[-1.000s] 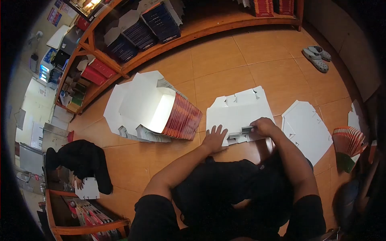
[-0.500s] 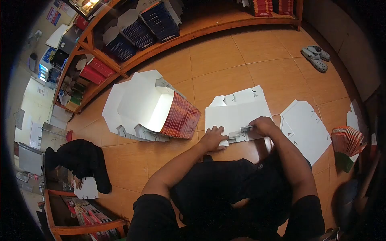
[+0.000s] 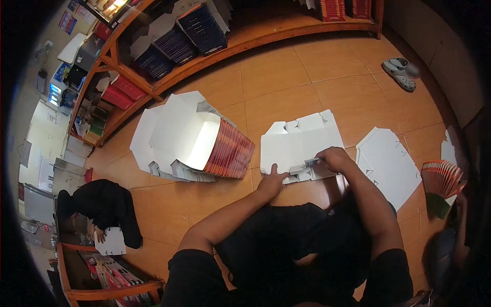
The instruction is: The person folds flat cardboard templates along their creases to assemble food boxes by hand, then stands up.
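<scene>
A white cardboard sheet [image 3: 299,143] with cut slots and flaps lies on the tiled floor in front of me. My left hand [image 3: 272,183] is at its near left corner, thumb on top and the other fingers under or behind the edge, pinching it. My right hand [image 3: 335,159] is closed on a small grey flap [image 3: 311,162] at the near edge. To the left stands a nested stack of red-sided white boxes [image 3: 225,148]. More white cardboard sheets [image 3: 391,166] lie on the right.
Wooden shelves [image 3: 266,38] with blue and red stacks run along the back. Grey clogs [image 3: 399,75] are at the back right. A fanned orange and green stack [image 3: 440,181] lies far right. Another person in black [image 3: 105,204] bends over a white sheet [image 3: 113,241] at left.
My left hand has gone from lying spread on the sheet to gripping its near left corner, with the thumb on top. My right hand has stayed nearly in place at the flap.
</scene>
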Demonstrator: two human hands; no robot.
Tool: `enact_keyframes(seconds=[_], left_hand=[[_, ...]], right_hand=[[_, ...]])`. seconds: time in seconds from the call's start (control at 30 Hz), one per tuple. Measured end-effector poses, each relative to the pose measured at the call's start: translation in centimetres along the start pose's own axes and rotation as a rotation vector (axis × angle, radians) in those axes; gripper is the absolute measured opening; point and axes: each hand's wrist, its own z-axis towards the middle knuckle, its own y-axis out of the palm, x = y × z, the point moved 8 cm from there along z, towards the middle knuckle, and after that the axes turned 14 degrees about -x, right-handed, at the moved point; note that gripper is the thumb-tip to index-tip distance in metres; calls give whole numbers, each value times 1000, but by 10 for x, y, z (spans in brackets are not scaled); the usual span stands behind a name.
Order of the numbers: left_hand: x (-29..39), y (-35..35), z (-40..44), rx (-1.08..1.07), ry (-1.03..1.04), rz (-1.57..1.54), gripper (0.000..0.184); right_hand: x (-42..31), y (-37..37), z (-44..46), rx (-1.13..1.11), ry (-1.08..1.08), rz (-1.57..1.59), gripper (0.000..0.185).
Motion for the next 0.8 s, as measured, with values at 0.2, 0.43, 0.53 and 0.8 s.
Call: enact_keyframes(seconds=[0.2, 0.43, 0.53, 0.8], left_hand=[[-3, 0, 2, 54, 8, -50, 38], [-4, 4, 8, 43, 13, -7, 34], [-4, 5, 10, 20, -16, 64, 31], [28, -26, -1, 265, 73, 430, 35]], right_hand=[[-3, 0, -2, -21, -4, -5, 24], [1, 10, 5, -38, -7, 13, 23], [1, 10, 6, -13, -16, 5, 22], [12, 11, 7, -2, -40, 98, 23]])
